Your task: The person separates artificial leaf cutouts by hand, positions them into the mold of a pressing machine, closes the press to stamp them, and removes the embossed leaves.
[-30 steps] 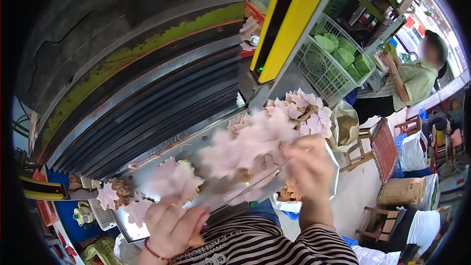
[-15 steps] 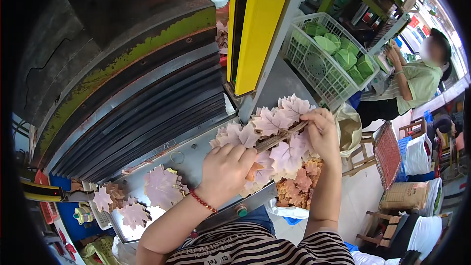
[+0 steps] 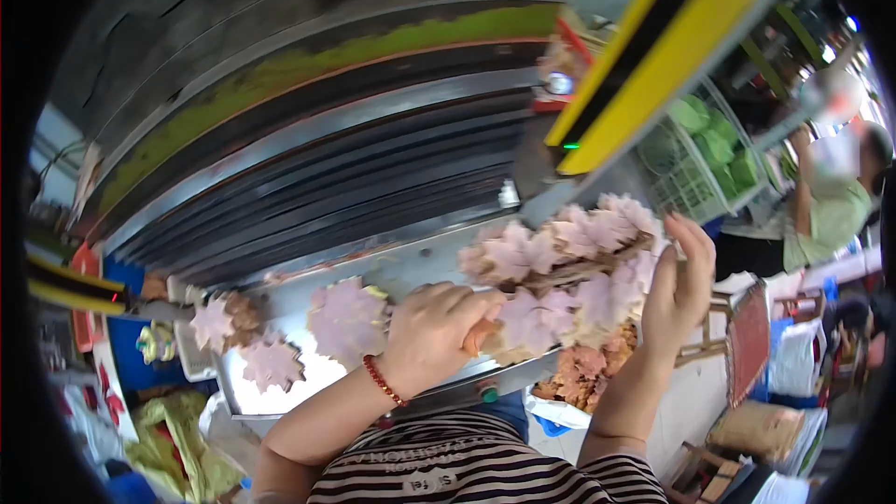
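A bundle of pale pink artificial maple leaves (image 3: 537,317) lies on the metal tray (image 3: 448,252), with brown stems (image 3: 588,271) running along its middle. My left hand (image 3: 434,331) is closed at the bundle's left end. A small orange piece, like part of a leaf (image 3: 479,338), pokes out from its fingers. At the right end, my right hand (image 3: 684,285) is open, its fingers stretched upward and the thumb apart. Whether it touches the leaves I cannot tell. More pink leaves (image 3: 347,319) lie flat on the tray to the left.
A large press with dark stacked plates (image 3: 345,168) stands behind the tray. A yellow-black post (image 3: 644,56) rises at the right. Beyond are a white crate (image 3: 719,173) of green pieces and a co-worker (image 3: 831,215). Below the bundle sits a bag of orange-brown leaves (image 3: 583,373).
The view has swung, shifting everything. My right hand has let go of the stems and opened at the bundle's right end. My left hand stays closed at the left end.
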Tool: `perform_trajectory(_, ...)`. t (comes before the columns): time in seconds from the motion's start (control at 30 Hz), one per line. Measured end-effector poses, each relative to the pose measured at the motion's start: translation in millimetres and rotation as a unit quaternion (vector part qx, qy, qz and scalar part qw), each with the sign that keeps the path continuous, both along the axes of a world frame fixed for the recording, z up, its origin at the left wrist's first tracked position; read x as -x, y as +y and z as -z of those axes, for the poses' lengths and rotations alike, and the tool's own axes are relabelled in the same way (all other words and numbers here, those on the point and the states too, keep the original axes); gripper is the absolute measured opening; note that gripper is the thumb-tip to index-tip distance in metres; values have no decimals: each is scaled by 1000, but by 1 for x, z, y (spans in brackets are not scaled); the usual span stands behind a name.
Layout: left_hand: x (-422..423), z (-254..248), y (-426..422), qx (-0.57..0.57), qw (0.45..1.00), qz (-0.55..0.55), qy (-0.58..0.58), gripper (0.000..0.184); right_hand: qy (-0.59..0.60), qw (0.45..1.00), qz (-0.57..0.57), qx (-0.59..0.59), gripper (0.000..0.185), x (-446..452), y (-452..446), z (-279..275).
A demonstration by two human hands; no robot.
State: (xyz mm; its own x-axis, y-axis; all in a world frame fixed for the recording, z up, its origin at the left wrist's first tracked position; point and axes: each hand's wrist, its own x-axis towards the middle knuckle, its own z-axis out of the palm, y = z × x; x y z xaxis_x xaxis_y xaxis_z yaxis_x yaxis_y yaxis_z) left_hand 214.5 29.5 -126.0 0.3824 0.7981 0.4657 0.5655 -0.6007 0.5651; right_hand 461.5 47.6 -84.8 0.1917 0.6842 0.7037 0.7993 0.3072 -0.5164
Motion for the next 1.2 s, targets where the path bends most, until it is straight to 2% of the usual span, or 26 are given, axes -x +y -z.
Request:
perform_trajectory(0.03,13,-1,-11,22,1000,-11,1,22,-44,999,-25,4,28,17,-5,-5)
perform_trajectory(0.07,26,1,-22,31,999,-21,15,21,55,990,-129,26,27,36,-10,2)
perform_trajectory(0.1,40,5,-33,41,998,-28,27,19,96,972,-204,58,27,54,-16,8)
perform_trajectory(0.2,74,13,-59,19,997,-61,41,18,-44,903,-361,227,37,118,-17,32)
perform_trajectory(0.3,103,12,-77,-8,992,-120,41,22,-65,872,-363,322,51,171,-17,57)
perform_trajectory(0.4,124,19,-92,42,977,-186,92,25,-130,879,-308,342,46,199,-13,73)
perform_trajectory(0.43,130,25,-95,59,977,-171,115,38,-105,873,-311,360,44,203,-12,75)
perform_trajectory(0.5,134,27,-97,64,981,-173,59,32,-57,861,-316,396,41,205,-7,76)
perform_trajectory(0.6,143,23,-93,86,977,-195,-1,29,-32,883,-309,352,34,197,1,78)
perform_trajectory(0.63,147,24,-89,93,973,-210,-24,28,4,878,-317,359,24,195,3,76)
perform_trajectory(0.73,150,22,-73,134,957,-247,-72,31,24,870,-374,321,17,189,2,72)
perform_trajectory(0.87,143,31,-56,143,950,-258,-105,36,26,840,-423,339,20,187,-2,62)
perform_trajectory(0.97,141,35,-52,172,941,-255,-141,32,89,841,-386,368,20,190,-6,61)
perform_trajectory(1.07,145,36,-51,216,929,-262,-148,28,142,814,-358,434,20,182,-1,77)
perform_trajectory(1.17,147,35,-51,246,920,-259,-163,26,131,838,-336,409,22,174,2,65)
perform_trajectory(1.2,147,32,-52,254,917,-266,-154,26,164,828,-333,420,22,169,4,62)
